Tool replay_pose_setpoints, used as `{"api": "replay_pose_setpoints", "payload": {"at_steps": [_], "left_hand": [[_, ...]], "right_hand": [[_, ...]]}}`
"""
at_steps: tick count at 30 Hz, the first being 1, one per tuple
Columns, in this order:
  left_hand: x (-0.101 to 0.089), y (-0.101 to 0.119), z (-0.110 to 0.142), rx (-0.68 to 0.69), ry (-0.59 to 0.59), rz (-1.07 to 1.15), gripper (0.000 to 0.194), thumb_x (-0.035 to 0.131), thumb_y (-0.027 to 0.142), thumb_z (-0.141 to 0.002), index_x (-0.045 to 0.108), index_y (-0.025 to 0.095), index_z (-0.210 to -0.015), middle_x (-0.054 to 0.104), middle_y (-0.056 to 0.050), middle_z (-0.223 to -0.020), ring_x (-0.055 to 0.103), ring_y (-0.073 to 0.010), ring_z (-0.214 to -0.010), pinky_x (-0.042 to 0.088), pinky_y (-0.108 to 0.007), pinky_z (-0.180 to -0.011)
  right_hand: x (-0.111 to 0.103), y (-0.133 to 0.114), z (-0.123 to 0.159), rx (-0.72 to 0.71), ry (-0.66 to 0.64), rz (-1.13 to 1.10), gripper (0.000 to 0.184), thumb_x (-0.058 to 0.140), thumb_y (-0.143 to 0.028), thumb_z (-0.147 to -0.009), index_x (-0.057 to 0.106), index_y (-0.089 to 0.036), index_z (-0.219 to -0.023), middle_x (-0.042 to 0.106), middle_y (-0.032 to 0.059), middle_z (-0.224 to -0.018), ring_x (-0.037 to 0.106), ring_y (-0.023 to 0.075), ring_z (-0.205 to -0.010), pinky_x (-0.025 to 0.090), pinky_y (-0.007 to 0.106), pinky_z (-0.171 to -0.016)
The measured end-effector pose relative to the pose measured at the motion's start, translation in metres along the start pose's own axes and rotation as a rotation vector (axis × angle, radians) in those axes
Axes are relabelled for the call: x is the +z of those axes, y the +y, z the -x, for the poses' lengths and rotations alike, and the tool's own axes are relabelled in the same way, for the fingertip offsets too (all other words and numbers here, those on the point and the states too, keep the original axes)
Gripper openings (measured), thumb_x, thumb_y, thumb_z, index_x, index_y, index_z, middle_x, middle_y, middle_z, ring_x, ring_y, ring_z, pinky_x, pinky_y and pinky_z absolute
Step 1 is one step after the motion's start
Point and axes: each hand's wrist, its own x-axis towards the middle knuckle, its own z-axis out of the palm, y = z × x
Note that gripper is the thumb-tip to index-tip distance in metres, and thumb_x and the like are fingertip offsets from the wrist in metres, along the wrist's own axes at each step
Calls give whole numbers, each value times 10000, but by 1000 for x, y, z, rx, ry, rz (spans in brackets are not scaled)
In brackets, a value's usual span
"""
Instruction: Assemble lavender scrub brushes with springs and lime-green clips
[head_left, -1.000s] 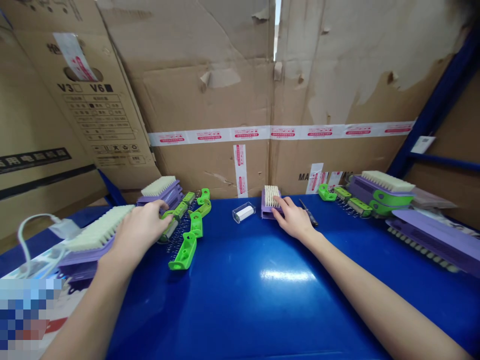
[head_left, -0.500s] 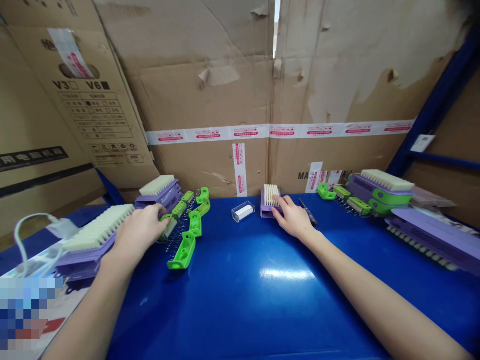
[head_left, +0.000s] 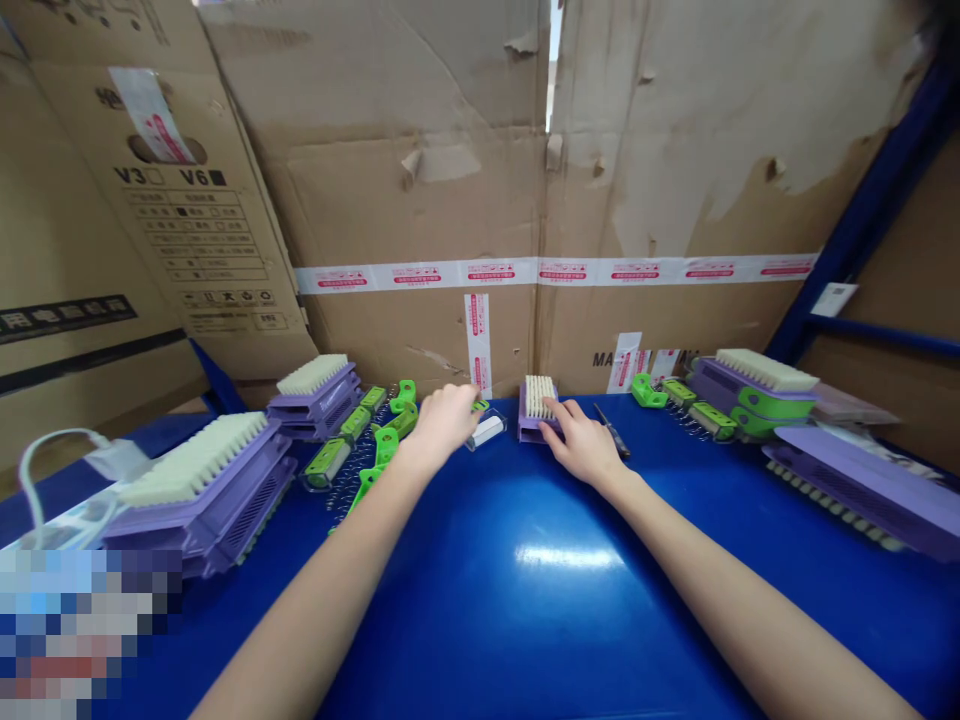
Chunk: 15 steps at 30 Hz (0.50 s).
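My left hand (head_left: pixel 448 425) is closed over the blue table with a small green piece (head_left: pixel 481 405) at its fingertips, mostly hidden by the fingers. Just beside it lies a small clear box (head_left: pixel 489 430) with something white inside. My right hand (head_left: pixel 587 443) rests its fingers against a small purple brush (head_left: pixel 535 398) with cream bristles facing up, gripping its right side. To the right of that hand lies a thin dark tool (head_left: pixel 615 432), perhaps a screwdriver.
At left stand stacked purple brushes (head_left: pixel 202 480), flat green-topped blocks (head_left: pixel 328 463), springs (head_left: pixel 346 485) and bright green brackets (head_left: pixel 386 445). More purple and green brush parts (head_left: pixel 769 400) sit at right. Cardboard (head_left: pixel 405 220) walls the back of the blue table (head_left: pixel 555 630).
My left hand has moved right, from the green-topped blocks to beside the clear box, carrying a small green piece. My right hand stays at the small brush.
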Motion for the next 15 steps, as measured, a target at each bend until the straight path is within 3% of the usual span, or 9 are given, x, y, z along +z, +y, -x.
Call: {"api": "replay_pose_setpoints", "payload": {"at_steps": [3, 8, 12, 15], "left_hand": [[18, 17, -14, 58, -49, -50, 302, 465, 254, -841, 656, 202, -1070, 674, -132, -1033, 633, -256, -983, 480, -352, -816], [26, 18, -16, 70, -71, -37, 408, 573, 485, -764, 671, 210, -1049, 682, -129, -993, 632, -285, -969, 487, -363, -799], [18, 14, -11, 81, -70, -60, 362, 577, 348, -761, 649, 226, -1094, 679, -115, -1029, 632, -276, -975, 482, -348, -794], [-5, 1, 8, 37, -10, -43, 357, 506, 382, -804, 652, 225, -1089, 693, -91, -1013, 637, -258, -964, 475, -326, -794]], "right_hand": [[-1, 0, 0, -9, -6, -11, 447, 310, -411, -934, 414, -231, -1329, 544, 101, -1164, 641, 216, -809, 452, 306, -641], [-1, 2, -1, -16, -9, -31, 447, 313, -411, -933, 404, -230, -1331, 544, 103, -1160, 640, 222, -820, 452, 307, -651], [-2, 2, -1, -15, -12, -28, 447, 316, -412, -930, 404, -233, -1330, 545, 102, -1158, 640, 223, -811, 450, 306, -645], [-2, 2, -1, -14, -22, -16, 450, 308, -414, -932, 404, -232, -1332, 543, 105, -1159, 640, 221, -811, 451, 305, -641]]}}
